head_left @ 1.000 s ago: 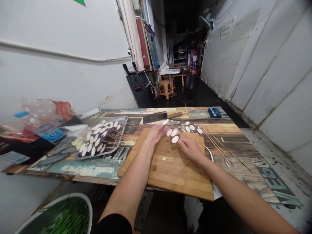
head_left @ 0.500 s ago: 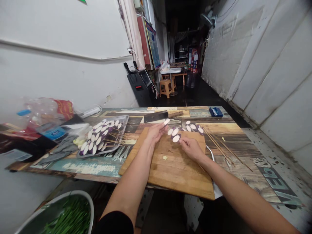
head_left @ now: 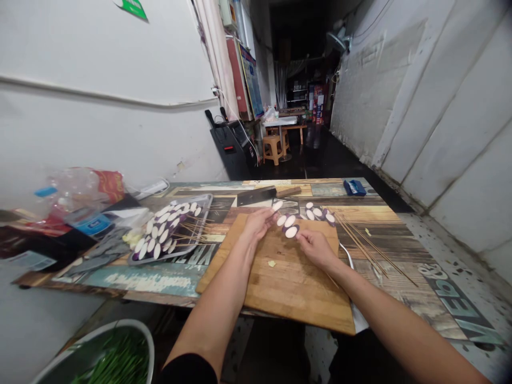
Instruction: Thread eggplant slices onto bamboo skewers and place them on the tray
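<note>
Past a bowl (head_left: 151, 344) of greens (head_left: 114, 360), purple-rimmed slices (head_left: 292, 231) are pinched by the right hand (head_left: 315, 248) over a cutting board (head_left: 296, 290); a single slice (head_left: 277, 205) is gripped by the left hand (head_left: 259, 223), held apart. Farther back, a cleaver (head_left: 256, 196) is laid on the table (head_left: 384, 230).

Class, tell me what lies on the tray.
Pale, purple-edged slices on thin sticks lie on the tray. Their pile covers much of its bottom, so whatever is underneath cannot be seen.
</note>
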The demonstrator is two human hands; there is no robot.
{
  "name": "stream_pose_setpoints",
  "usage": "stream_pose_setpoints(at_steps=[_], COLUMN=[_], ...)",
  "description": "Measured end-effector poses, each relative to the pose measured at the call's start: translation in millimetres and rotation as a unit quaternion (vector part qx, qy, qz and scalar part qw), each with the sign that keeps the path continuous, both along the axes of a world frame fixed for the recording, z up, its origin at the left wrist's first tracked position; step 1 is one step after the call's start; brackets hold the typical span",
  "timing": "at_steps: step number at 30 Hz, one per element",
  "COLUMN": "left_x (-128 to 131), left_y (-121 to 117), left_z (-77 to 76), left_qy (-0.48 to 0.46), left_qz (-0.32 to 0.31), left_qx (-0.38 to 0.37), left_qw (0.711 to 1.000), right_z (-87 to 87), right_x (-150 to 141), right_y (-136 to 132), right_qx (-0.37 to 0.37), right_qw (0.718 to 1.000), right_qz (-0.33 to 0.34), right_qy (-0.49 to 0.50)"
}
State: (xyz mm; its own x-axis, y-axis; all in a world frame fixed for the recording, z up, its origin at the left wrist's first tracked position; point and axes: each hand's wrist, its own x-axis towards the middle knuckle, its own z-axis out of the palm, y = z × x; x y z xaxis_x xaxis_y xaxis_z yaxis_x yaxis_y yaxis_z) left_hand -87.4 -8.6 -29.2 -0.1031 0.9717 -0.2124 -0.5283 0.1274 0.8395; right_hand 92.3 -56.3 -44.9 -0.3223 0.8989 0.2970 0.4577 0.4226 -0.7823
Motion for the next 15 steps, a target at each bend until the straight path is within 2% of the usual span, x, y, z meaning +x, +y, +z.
stream_pose_setpoints(at_steps=[15], left_x=[11.8], left_y=[-7.0], left_z=[2.8], left_qy=[0.040], left_qz=[-0.007], left_qx=[0.000], left_qw=[0.999], right_z=[-2.7], right_x=[-1.3], right_y=[1.7], right_qx=[0.000], right_qw=[1.000], right_qz=[-0.008], right_qy=[0.029])
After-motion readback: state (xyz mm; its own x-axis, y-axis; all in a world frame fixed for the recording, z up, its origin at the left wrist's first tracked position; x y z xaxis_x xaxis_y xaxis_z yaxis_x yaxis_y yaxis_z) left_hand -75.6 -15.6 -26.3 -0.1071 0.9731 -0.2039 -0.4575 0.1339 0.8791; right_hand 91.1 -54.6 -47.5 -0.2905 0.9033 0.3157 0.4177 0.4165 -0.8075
